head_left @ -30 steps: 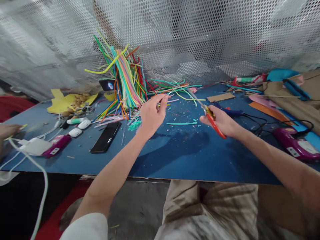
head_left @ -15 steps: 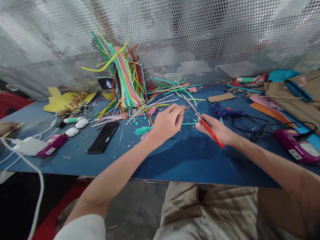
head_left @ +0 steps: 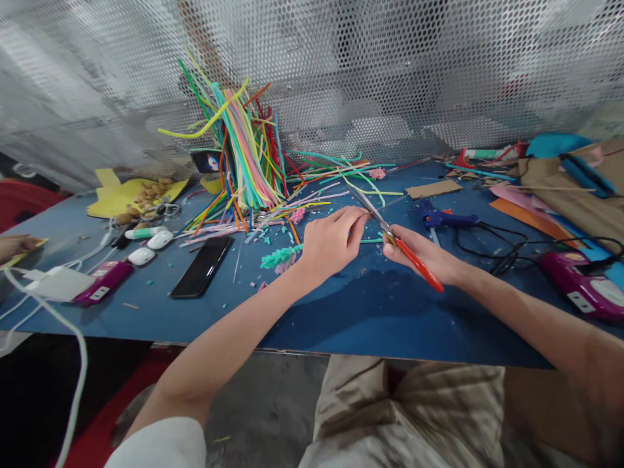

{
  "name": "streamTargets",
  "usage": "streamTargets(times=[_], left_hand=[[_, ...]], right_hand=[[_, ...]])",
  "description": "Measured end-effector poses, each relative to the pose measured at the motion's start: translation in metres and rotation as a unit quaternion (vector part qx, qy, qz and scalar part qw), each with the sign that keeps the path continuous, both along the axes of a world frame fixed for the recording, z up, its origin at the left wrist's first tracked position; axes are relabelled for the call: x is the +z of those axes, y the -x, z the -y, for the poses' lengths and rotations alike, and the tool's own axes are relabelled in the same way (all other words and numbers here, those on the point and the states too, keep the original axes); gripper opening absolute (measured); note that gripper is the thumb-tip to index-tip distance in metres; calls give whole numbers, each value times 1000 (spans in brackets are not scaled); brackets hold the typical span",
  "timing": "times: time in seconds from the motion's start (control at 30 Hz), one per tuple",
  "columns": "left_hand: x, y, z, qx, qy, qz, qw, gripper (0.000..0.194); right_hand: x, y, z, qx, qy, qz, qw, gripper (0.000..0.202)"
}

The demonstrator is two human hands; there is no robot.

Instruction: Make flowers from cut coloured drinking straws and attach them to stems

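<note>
In the head view my right hand [head_left: 422,253] grips red-handled scissors [head_left: 418,262], their blades pointing up and to the left. My left hand [head_left: 335,240] is pinched at the blades; whatever its fingertips hold is too small to make out. Behind and beneath the left hand, a teal fuzzy piece [head_left: 281,257] lies on the blue table [head_left: 312,325] beside pinkish ones. A thin teal stem shows between the two hands. Small teal and pink snippets are scattered around.
A bundle of coloured pipe cleaners [head_left: 244,149] stands at the back left. A black phone [head_left: 202,266] lies left of my hands. To the right are a blue glue gun [head_left: 446,218] with its cord and a purple power strip [head_left: 580,283]. Another person's hand [head_left: 17,248] is far left.
My left hand has moved slightly right, closer to the scissor blades. The scissors and right hand have shifted a little to the right and down.
</note>
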State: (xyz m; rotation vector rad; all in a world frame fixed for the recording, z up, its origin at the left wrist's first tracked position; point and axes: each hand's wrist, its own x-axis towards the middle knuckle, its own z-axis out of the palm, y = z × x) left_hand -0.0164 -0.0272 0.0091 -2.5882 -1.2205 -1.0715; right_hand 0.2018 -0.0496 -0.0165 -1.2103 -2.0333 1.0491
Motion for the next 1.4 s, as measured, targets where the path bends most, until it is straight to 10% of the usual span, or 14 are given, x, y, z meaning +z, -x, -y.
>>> streamTargets(times=[1.4], left_hand=[[-2, 0, 5, 31, -95, -20, 995, 25]], right_hand=[[4, 14, 13, 23, 16, -64, 998, 34]])
